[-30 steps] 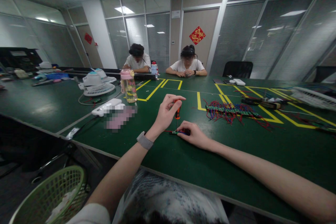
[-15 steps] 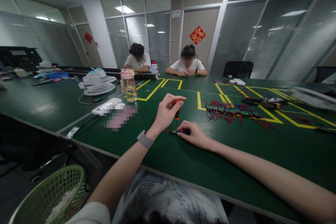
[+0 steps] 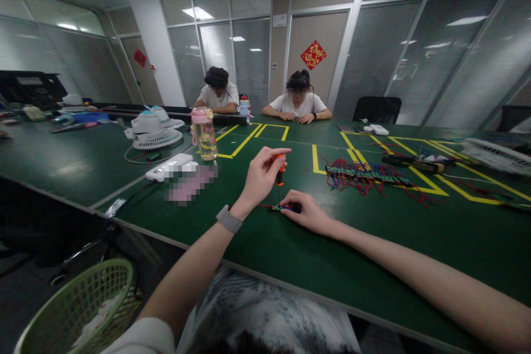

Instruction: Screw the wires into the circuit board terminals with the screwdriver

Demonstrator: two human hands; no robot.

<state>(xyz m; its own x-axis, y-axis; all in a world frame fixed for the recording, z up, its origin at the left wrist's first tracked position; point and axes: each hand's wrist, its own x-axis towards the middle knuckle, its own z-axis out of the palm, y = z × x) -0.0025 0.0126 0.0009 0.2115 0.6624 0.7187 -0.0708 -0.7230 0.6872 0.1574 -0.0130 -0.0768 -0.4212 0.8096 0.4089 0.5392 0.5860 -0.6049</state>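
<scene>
An orange and black screwdriver [image 3: 280,178] stands nearly upright, its handle pinched between the thumb and fingers of my left hand [image 3: 260,178]. Its thin shaft runs down to a small green circuit board [image 3: 274,208] lying on the table. My right hand [image 3: 309,213] rests on the tabletop and grips the right end of this board, with its fingers closed. A red wire leads off the board's left side, and dark and blue wiring shows under my right fingers. Exactly where the screwdriver tip touches is too small to make out.
Wired circuit boards [image 3: 369,173] lie in a row to the right on the green table [image 3: 249,243]. A pink-lidded bottle [image 3: 204,135], a white power strip [image 3: 169,168] and white fans [image 3: 155,131] stand left. A green basket [image 3: 78,304] is below. Two people sit opposite.
The screwdriver handle shows more orange as my left fingers have shifted slightly on it. My right hand stays put. The person opposite on the right has moved their hands apart.
</scene>
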